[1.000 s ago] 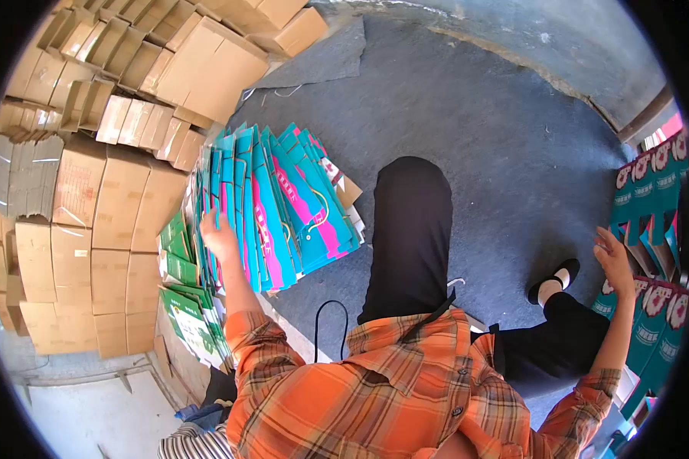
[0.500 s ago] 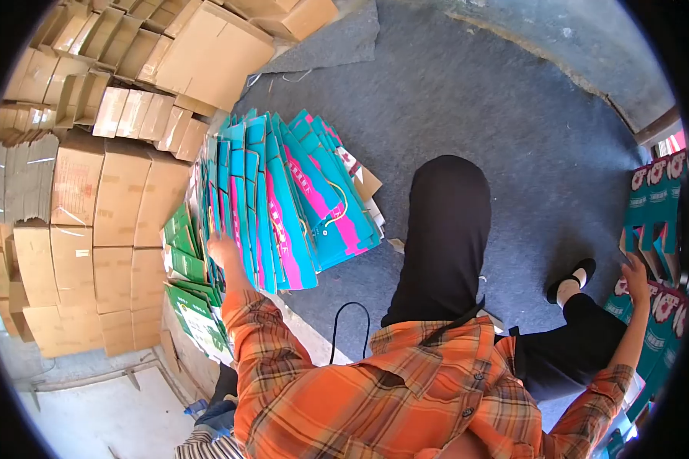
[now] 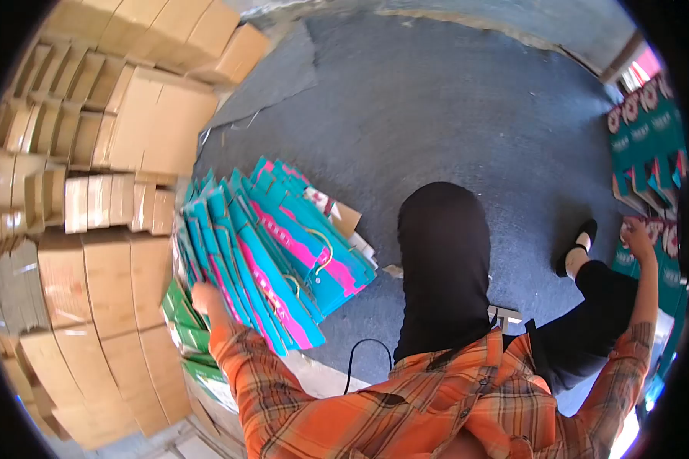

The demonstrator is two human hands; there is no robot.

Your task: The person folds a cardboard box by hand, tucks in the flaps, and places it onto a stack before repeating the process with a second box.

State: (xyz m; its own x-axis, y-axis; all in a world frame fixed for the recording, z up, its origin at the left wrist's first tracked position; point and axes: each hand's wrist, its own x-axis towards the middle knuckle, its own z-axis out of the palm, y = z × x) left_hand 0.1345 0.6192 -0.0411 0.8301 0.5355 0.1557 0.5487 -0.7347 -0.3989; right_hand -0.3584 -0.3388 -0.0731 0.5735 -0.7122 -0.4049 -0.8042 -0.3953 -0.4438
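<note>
A leaning stack of teal and pink paper gift bags (image 3: 272, 252) with cord handles fans out on the left. My left hand (image 3: 204, 298) is at the near-left edge of that stack, its fingers closed on a bag and partly hidden among the edges. Beneath and beside it lie green and white printed packages (image 3: 194, 336). Far to the right, my right hand (image 3: 637, 236) reaches out to a row of teal packages with dark red flower prints (image 3: 654, 249). Its fingers look bent but apart, at the packages' edge.
Brown cardboard cartons (image 3: 111, 283) are piled high along the left. Dark grey matting (image 3: 436, 99) covers the floor, meeting a pale wall at the back. My bent knee (image 3: 444, 252) rises in the middle. A thin black cable loop (image 3: 367, 344) stands beside it.
The view has turned, so the bag stack appears lower and further left. My left hand stays at the stack's edge. My right hand stays by the right-hand packages, its fingers more bent.
</note>
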